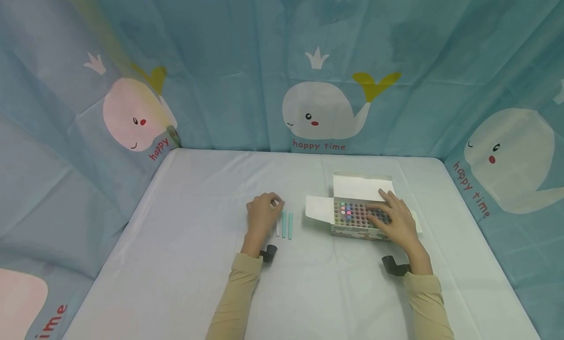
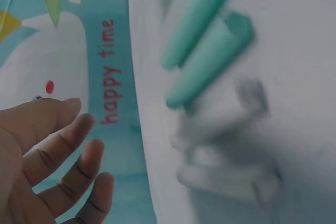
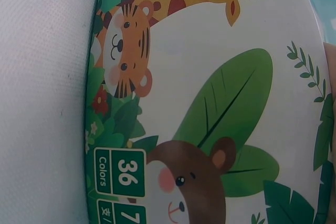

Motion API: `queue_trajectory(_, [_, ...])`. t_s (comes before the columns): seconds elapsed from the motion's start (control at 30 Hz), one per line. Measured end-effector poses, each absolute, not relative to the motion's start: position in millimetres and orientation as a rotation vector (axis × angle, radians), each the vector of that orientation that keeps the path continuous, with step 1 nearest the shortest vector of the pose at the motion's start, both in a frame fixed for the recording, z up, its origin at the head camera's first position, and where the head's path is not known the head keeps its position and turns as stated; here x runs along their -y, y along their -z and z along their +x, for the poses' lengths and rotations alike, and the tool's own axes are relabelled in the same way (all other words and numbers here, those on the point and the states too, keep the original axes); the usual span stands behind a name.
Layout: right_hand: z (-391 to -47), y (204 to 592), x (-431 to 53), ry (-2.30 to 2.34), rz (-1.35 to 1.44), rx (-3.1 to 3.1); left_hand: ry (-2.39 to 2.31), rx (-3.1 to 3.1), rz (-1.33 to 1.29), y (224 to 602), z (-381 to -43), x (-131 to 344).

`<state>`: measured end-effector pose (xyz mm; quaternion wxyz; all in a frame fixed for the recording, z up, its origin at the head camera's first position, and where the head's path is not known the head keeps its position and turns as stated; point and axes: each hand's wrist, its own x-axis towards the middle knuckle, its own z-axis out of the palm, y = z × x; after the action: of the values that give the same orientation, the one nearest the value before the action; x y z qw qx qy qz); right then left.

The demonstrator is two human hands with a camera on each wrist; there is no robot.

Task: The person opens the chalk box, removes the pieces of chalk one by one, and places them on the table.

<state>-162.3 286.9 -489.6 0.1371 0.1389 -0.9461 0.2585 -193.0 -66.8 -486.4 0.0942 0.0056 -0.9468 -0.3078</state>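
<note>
My left hand (image 1: pixel 263 213) hovers over the table beside a short row of marker pens. Its fingers are loosely bent with nothing between them in the left wrist view, where the hand (image 2: pixel 58 161) shows at the lower left. Two teal marker pens (image 1: pixel 284 225) lie side by side, with a white marker pen (image 1: pixel 277 228) to their left. The left wrist view shows the teal pens (image 2: pixel 210 59) and two blurred whitish ones (image 2: pixel 228 179). On the right, my right hand (image 1: pixel 395 220) rests over an opened marker box (image 1: pixel 361 232), fingers spread across its top.
The box's flaps (image 1: pixel 319 208) are folded out, and several coloured pen ends (image 1: pixel 345 210) show inside. Printed animals and "36 Colors" cover the box side (image 3: pixel 173 103). A white cloth (image 1: pixel 185 261) covers the table, with blue whale-print curtains (image 1: pixel 220 109) around it.
</note>
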Motion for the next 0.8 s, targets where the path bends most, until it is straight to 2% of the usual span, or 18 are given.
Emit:
queue_trajectory(0.47, [-162.4,489.8,-286.7,-0.754,0.388,2.74,0.818,2.735,-0.31,464.8,-196.2,14.7])
queue_trajectory(0.8, [-162.6,489.9,-285.7,-0.754,0.386,2.746,0.705,2.69,-0.508,465.3,-198.8,-13.8])
